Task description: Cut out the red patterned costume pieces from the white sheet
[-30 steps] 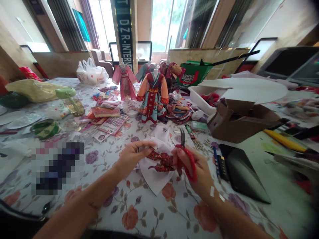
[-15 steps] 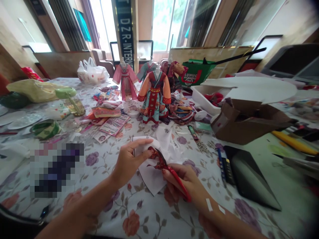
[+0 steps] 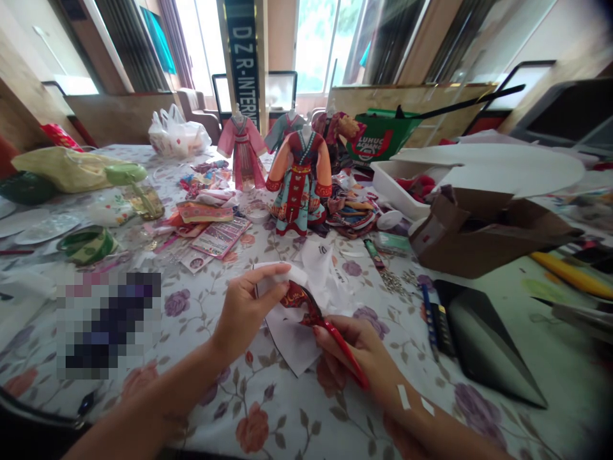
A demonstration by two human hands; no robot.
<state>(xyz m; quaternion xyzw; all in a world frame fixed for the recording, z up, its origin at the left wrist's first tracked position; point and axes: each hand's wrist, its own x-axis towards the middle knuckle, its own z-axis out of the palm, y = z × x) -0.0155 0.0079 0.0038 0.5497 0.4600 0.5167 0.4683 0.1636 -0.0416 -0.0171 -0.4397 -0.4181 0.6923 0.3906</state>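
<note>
The left hand (image 3: 249,310) has a closed grip, pinching the white paper pattern (image 3: 287,342) with the red patterned fabric (image 3: 297,300) against it, on the floral-covered counter (image 3: 205,409). That fabric sits between both hands, nearer the left. From the lower right, the right hand (image 3: 345,348) firmly grips the red-handled scissors (image 3: 357,370), their long axis slanting up-left toward the fabric; the blades are hidden where they meet it.

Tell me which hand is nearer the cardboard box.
Right hand: it is nearer, down and to the left of the cardboard box. The left hand lies farther left, beyond the right hand.
</note>
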